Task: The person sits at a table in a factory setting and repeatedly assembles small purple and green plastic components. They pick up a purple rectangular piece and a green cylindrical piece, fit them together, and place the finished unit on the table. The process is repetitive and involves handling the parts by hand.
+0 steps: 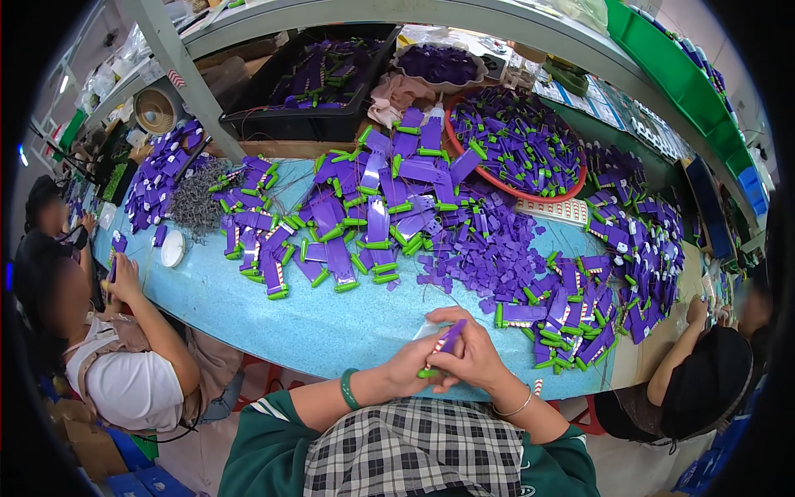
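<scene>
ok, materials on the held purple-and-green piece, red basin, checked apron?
Purple-and-green piece: probably moulded plastic, fairly smooth; even, saturated colour and crisp edges.
Red basin: likely plastic, smooth; uniform colour along the rounded rim.
Checked apron: fabric, matte, soft folds; cotton or blend can't be told.

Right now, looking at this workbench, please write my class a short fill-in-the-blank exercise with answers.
1. The left hand and right hand hold a purple piece with a ____ end.
2. The green bangle circles the person's ____ wrist.
3. The worktable has a ____ surface.
4. The rectangular bin left of the red basin is ____.

Missing words: green; left; blue; black.
</scene>
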